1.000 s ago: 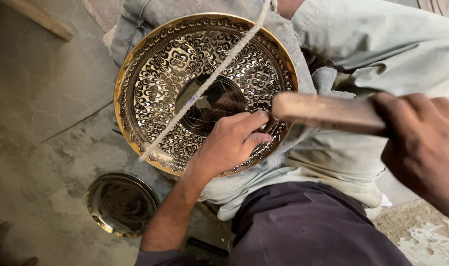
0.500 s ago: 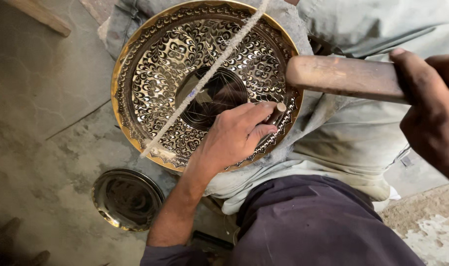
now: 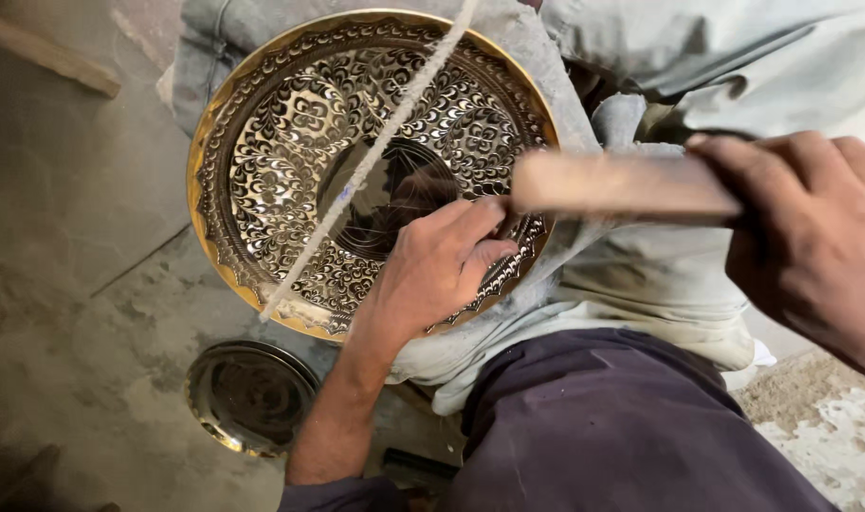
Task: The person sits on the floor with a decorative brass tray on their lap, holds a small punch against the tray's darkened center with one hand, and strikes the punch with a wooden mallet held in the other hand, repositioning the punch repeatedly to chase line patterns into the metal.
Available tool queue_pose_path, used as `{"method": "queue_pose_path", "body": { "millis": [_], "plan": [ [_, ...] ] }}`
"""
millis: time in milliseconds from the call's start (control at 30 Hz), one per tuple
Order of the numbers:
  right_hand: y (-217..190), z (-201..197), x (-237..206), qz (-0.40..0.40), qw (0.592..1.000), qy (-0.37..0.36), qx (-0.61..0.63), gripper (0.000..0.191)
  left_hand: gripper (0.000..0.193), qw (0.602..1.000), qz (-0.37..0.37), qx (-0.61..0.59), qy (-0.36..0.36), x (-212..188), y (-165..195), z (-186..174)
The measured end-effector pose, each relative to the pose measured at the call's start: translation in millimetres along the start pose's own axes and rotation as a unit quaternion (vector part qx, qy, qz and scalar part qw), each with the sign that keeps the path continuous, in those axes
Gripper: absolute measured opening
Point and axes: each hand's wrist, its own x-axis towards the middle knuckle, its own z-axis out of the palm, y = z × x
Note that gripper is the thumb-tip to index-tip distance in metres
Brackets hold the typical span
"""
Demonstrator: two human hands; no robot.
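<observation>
Right hand (image 3: 811,237) has swung its gripped mallet (image 3: 622,185) lower; left hand (image 3: 442,270) pinches a tool against the plate (image 3: 262,161).

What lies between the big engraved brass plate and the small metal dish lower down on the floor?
In the head view, only bare grey floor separates the engraved brass plate from the small metal dish.

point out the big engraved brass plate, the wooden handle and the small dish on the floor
engraved brass plate (image 3: 281,152), head view, patterned left band
wooden handle (image 3: 622,185), head view, middle of the shaft
small dish (image 3: 250,396), head view, its centre
</observation>
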Motion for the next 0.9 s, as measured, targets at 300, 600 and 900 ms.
{"method": "queue_pose_path", "body": {
  "millis": [300,600,900],
  "plan": [
    [-14.4,-11.5,3.7,0.056,0.993,0.014,0.104,0.062,0.034,1.000,-0.008,-0.023,-0.014,1.5,1.5,-1.5],
    [-16.5,-16.1,0.3,0.025,0.998,-0.023,-0.044,0.071,0.027,0.999,-0.022,0.018,-0.030,2.7,2.5,-1.8],
    [-13.7,-14.8,-9.1,0.120,0.991,-0.027,0.042,0.070,0.032,1.000,-0.001,-0.014,-0.019,3.6,3.8,-3.2]
  ]
}}
